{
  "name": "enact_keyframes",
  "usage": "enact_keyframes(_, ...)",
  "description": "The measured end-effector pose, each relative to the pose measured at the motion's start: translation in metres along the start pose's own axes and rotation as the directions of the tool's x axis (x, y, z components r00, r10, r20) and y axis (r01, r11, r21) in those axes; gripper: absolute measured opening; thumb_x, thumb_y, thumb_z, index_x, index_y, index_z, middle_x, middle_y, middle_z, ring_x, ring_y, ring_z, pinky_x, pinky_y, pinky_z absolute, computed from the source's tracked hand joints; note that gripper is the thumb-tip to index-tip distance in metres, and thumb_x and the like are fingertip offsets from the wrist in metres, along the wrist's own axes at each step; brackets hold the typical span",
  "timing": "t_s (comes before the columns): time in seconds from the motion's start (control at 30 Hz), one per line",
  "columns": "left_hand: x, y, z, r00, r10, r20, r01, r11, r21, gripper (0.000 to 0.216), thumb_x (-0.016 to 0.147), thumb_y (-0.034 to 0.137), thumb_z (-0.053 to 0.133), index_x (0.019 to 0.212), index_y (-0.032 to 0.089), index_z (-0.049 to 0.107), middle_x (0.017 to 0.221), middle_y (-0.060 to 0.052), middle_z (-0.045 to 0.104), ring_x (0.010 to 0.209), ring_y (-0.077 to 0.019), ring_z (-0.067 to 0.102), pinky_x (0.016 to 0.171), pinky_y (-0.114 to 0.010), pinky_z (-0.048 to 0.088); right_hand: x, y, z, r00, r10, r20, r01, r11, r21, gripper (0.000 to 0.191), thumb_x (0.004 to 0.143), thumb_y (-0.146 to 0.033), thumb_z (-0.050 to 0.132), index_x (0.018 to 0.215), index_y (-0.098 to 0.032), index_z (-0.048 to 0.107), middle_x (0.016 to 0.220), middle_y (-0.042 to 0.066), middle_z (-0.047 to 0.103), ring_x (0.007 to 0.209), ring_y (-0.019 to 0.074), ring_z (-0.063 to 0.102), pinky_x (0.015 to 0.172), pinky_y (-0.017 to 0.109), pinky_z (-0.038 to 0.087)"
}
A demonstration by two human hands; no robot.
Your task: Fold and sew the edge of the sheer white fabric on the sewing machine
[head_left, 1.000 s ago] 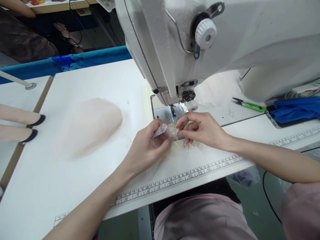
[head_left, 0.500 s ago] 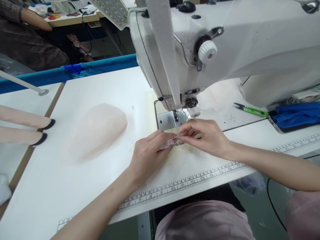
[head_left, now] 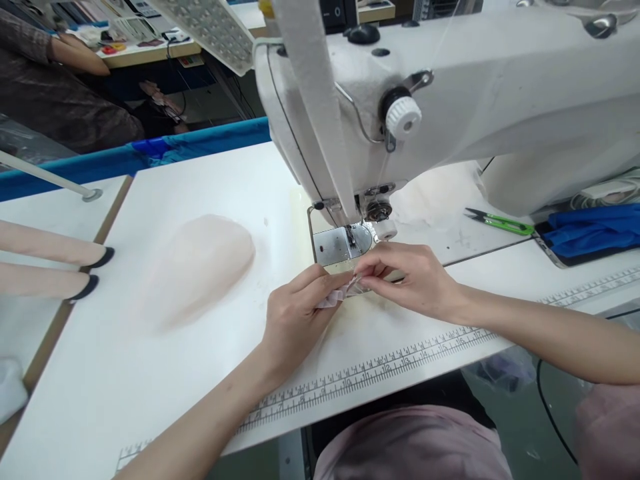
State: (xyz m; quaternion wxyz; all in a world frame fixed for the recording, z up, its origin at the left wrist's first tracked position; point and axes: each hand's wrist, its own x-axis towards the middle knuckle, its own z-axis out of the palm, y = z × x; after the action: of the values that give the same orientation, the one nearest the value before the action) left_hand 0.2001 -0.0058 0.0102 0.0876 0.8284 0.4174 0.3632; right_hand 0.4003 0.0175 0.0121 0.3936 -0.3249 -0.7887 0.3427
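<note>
Just in front of the sewing machine point(head_left: 430, 100), both hands hold a small piece of thin, pale, pleated fabric point(head_left: 334, 298). My left hand point(head_left: 297, 307) is closed on its left part, thumb and fingers pinching it. At its right end, my right hand point(head_left: 407, 277) pinches the edge between thumb and fingertips. The fabric is partly hidden by the fingers. Behind the hands lies the metal needle plate point(head_left: 335, 247), with the presser foot point(head_left: 351, 235) above it. A sheer beige fabric piece point(head_left: 213, 267) rests on the table to the left.
Green-handled thread snips point(head_left: 503, 223) lie on the right, near a blue cloth point(head_left: 595, 230) on a dark flat device. A printed ruler strip point(head_left: 380, 373) follows the table's front edge. Two beige dark-tipped pieces point(head_left: 55, 250) reach in from the left. Another person point(head_left: 55, 87) is at the back left.
The pleated fabric shows more between my fingers, with my left fingertips slightly lower and farther from the right hand's. The camera view has shifted a little.
</note>
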Motion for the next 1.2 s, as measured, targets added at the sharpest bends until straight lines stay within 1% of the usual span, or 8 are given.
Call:
enact_keyframes(0.17, 0.001, -0.003, 0.003, 0.995, 0.089, -0.048, -0.089, 0.996, 0.001, 0.019, 0.082, 0.003, 0.063, 0.096, 0.015, 0.067, 0.066, 0.004, 0.054, 0.056, -0.0047, 0.051, 0.048, -0.015, 0.038, -0.001, 0.001, 0.001, 0.998, -0.057, -0.024, 0.057, 0.998, -0.018, 0.010, 0.085, -0.010, 0.060, 0.088, -0.018, 0.064, 0.081, -0.001, 0.065, 0.071, 0.0092, 0.062, 0.063, 0.021, 0.054)
enact_keyframes(0.6, -0.001, -0.002, 0.003, 0.993, 0.100, -0.065, -0.095, 0.993, 0.069, 0.013, 0.084, 0.007, 0.063, 0.092, 0.017, 0.065, 0.065, 0.004, 0.056, 0.054, -0.0049, 0.050, 0.046, -0.016, 0.038, 0.001, 0.002, 0.002, 0.994, -0.105, -0.001, 0.105, 0.993, -0.047, 0.010, 0.085, -0.008, 0.058, 0.088, -0.015, 0.064, 0.080, 0.001, 0.065, 0.072, 0.0100, 0.061, 0.064, 0.022, 0.054)
enact_keyframes(0.77, 0.001, 0.002, 0.000, 0.985, 0.143, -0.100, -0.130, 0.983, 0.132, 0.007, 0.084, 0.013, 0.065, 0.084, 0.018, 0.061, 0.064, 0.004, 0.059, 0.053, -0.0051, 0.052, 0.045, -0.017, 0.039, -0.001, 0.005, 0.004, 0.973, -0.230, -0.014, 0.225, 0.962, -0.154, 0.008, 0.089, -0.013, 0.056, 0.091, -0.016, 0.063, 0.079, 0.001, 0.065, 0.071, 0.0092, 0.061, 0.060, 0.020, 0.053)
enact_keyframes(0.87, 0.001, 0.003, -0.002, 0.977, 0.188, -0.097, -0.170, 0.971, 0.167, 0.010, 0.084, 0.012, 0.065, 0.085, 0.018, 0.058, 0.064, 0.005, 0.060, 0.053, -0.0051, 0.053, 0.045, -0.016, 0.039, -0.002, 0.008, 0.003, 0.925, -0.378, -0.040, 0.354, 0.894, -0.273, 0.007, 0.091, -0.015, 0.057, 0.090, -0.016, 0.063, 0.078, 0.000, 0.067, 0.071, 0.0078, 0.062, 0.058, 0.017, 0.052)
enact_keyframes(0.93, 0.000, 0.004, -0.001, 0.977, 0.190, -0.100, -0.168, 0.967, 0.192, 0.009, 0.084, 0.013, 0.064, 0.087, 0.018, 0.057, 0.065, 0.005, 0.060, 0.050, -0.0047, 0.051, 0.044, -0.016, 0.038, -0.003, 0.009, 0.001, 0.862, -0.506, -0.038, 0.453, 0.802, -0.389, 0.005, 0.090, -0.015, 0.059, 0.089, -0.015, 0.064, 0.076, 0.000, 0.068, 0.066, 0.0071, 0.063, 0.054, 0.016, 0.051)
enact_keyframes(1.03, -0.001, 0.005, 0.000, 0.981, 0.166, -0.099, -0.146, 0.972, 0.184, 0.005, 0.088, 0.018, 0.060, 0.090, 0.018, 0.055, 0.064, 0.006, 0.060, 0.047, -0.0045, 0.050, 0.043, -0.016, 0.037, -0.003, 0.007, -0.006, 0.727, -0.683, 0.076, 0.607, 0.586, -0.537, 0.012, 0.089, -0.008, 0.056, 0.086, -0.013, 0.066, 0.072, -0.001, 0.069, 0.060, 0.0076, 0.062, 0.050, 0.018, 0.051)
enact_keyframes(1.1, -0.002, 0.006, 0.001, 0.982, 0.167, -0.088, -0.152, 0.976, 0.156, 0.003, 0.089, 0.019, 0.058, 0.091, 0.019, 0.056, 0.063, 0.006, 0.059, 0.047, -0.0044, 0.050, 0.043, -0.016, 0.038, -0.003, 0.003, -0.010, 0.648, -0.741, 0.174, 0.686, 0.468, -0.557, 0.015, 0.087, -0.006, 0.054, 0.084, -0.011, 0.067, 0.071, 0.000, 0.069, 0.060, 0.0086, 0.063, 0.051, 0.019, 0.052)
enact_keyframes(1.2, -0.002, 0.009, 0.001, 0.984, 0.161, -0.079, -0.153, 0.983, 0.098, 0.005, 0.089, 0.016, 0.058, 0.093, 0.019, 0.058, 0.064, 0.005, 0.060, 0.051, -0.0047, 0.053, 0.046, -0.015, 0.039, -0.003, -0.003, -0.013, 0.580, -0.778, 0.240, 0.732, 0.369, -0.573, 0.011, 0.084, -0.006, 0.058, 0.083, -0.008, 0.069, 0.070, 0.002, 0.069, 0.061, 0.0098, 0.064, 0.054, 0.020, 0.054)
